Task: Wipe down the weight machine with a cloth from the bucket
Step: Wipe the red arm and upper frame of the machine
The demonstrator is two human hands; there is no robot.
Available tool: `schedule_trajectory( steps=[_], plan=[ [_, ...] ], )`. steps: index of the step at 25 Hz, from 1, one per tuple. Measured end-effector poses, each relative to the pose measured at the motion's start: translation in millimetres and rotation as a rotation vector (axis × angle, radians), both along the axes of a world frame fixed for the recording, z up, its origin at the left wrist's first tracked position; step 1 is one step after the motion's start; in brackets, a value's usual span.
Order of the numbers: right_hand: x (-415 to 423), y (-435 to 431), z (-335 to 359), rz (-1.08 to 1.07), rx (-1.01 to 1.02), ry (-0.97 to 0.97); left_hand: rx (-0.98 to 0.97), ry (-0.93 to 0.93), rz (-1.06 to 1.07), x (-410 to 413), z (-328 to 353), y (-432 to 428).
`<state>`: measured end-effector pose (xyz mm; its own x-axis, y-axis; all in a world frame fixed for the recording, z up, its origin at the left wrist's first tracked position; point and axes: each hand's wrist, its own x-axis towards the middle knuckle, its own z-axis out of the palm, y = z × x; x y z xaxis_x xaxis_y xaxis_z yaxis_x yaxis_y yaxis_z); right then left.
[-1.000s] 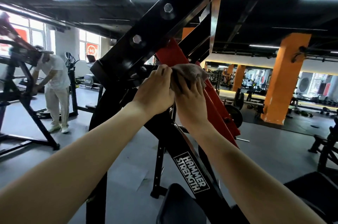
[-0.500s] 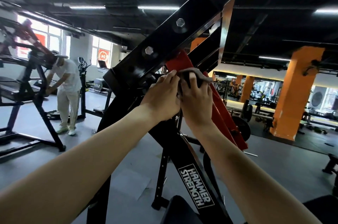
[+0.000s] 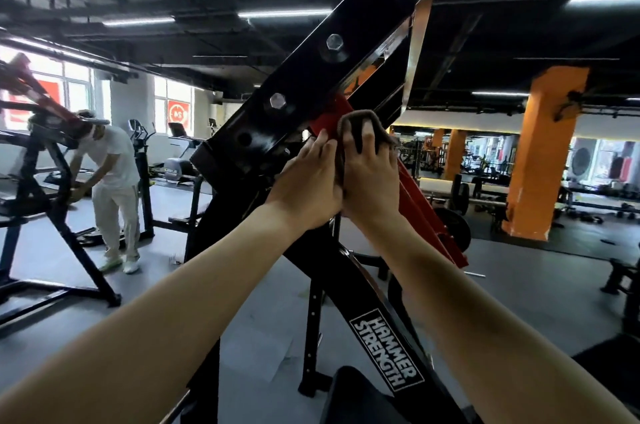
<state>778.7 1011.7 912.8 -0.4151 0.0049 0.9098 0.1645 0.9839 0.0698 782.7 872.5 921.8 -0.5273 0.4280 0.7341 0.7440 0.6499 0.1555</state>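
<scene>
To the left of the weight machine (image 3: 304, 84), well apart from it, a person in white clothes (image 3: 114, 181) bends over another black frame (image 3: 52, 195) that carries a red bar. The weight machine itself fills the middle of the room: a thick black beam slants up to the right, with two hex bolts (image 3: 334, 42) on its face.

Both bare arms reach up to the machine just below that beam. The left hand (image 3: 308, 181) lies against it with fingers fairly straight and close together, fingertips touching the edge of the cloth (image 3: 360, 120); it grips nothing that I can see.

Pressed tight beside it, the right hand (image 3: 370, 174) holds the brown cloth on the machine's red arm (image 3: 426, 212). Its fingers are bent into the folds, the cloth is bunched over their tips, and the thumb is hidden.

Low on the machine, a white "HAMMER STRENGTH" label (image 3: 386, 349) runs down a black strut. A dark weight plate (image 3: 453, 222) sits at the lower end of the red arm. Right of the machine, well apart, stands an orange pillar (image 3: 540, 153).
</scene>
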Motion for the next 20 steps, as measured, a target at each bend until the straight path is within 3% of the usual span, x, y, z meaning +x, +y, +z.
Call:
schedule_trajectory(
  steps=[6,11,14,18,20],
  plan=[
    [2,4,6,0.075,-0.054,-0.046,0.026,0.011,-0.040,-9,-8,-1],
    [-9,13,61,0.352,-0.314,-0.062,0.121,0.043,-0.025,-6,7,1],
    [-8,17,53,0.516,-0.380,-0.052,0.119,0.078,0.041,-7,11,16],
    [-6,35,42,0.415,-0.262,-0.092,0.150,0.132,0.199,-3,8,47],
    [-8,36,58,0.485,-0.262,-0.157,0.148,0.139,0.238,-4,10,54]
  ],
)
